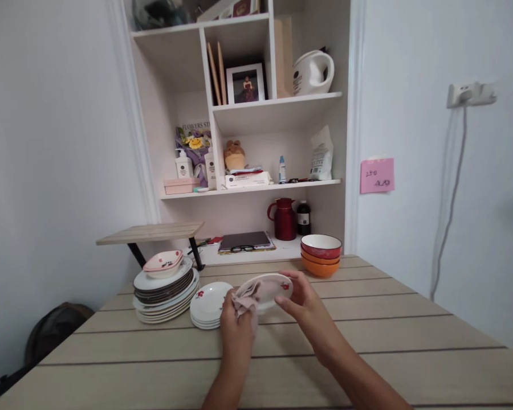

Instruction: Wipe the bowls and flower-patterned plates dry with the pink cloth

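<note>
By left hand (236,324), pink cloth (245,300) is gripped; by right hand (306,303), floral plate (268,289) is pinched at rim. Plate is held tilted above worktop (410,341), cloth against it. Small plates (208,303) are stacked just left, larger plates (166,299) further left; bowls (320,266) are nested back right.

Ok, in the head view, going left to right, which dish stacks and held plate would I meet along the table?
Tall plate stack → small plate stack → held plate → red-and-orange bowl stack.
</note>
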`<state>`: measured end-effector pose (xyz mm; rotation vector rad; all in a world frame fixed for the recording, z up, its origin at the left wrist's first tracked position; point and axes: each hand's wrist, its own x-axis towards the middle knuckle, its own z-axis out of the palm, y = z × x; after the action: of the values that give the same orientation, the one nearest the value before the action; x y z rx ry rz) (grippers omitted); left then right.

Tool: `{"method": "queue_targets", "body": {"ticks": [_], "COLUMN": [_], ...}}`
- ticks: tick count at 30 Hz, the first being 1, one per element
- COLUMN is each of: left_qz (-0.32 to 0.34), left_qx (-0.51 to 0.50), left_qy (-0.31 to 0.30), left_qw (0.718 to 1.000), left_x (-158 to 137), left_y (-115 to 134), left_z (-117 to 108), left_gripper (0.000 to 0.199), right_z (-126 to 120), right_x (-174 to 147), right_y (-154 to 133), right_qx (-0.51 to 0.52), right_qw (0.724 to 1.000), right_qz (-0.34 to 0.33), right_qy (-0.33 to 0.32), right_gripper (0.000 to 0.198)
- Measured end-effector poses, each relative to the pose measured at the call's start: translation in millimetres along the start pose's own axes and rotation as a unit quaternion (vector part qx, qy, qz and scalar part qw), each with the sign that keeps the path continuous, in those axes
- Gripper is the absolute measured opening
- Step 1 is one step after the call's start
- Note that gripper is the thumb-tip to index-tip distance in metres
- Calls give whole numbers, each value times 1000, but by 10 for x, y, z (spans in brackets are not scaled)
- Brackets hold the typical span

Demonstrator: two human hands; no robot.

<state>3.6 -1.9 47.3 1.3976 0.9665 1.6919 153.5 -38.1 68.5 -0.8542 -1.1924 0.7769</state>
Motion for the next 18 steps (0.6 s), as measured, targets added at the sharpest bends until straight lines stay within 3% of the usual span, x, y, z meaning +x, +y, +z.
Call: {"method": "queue_targets", "body": {"ticks": [2, 4, 7, 9, 11, 14, 18], "left_qz": [85, 187, 316, 350, 356, 321, 175], "left_qx": [52, 97, 174, 212, 222, 180, 31], "left_qy": [-27, -46, -78, -96, -99, -92, -66], "left_qw": [995, 976, 930, 907, 902, 925, 982], "left_x": [19, 22, 13, 3, -6, -16, -17], "left_y": [10, 8, -20, -37, -34, 14, 69], "left_z": [-35, -59, -77, -84, -89, -81, -28], "left_gripper": [19, 22, 33, 39, 42, 39, 28], "right_z": [-91, -168, -234, -242, -232, -211, -151], "right_x": [29, 35, 19, 7, -2, -10, -37], "right_y": [-18, -41, -75, -100, -134, -191, -208], "right_qx": [-99, -215, -333, -366, -367, -305, -173], "right_qw": [994, 970, 917, 897, 894, 923, 977], "right_qz": [-46, -109, -214, -237, -221, -181, -60], "right_qy": [-20, -34, -37, -76, -133, -148, -113], "right_gripper": [31, 24, 43, 53, 52, 41, 18]}}
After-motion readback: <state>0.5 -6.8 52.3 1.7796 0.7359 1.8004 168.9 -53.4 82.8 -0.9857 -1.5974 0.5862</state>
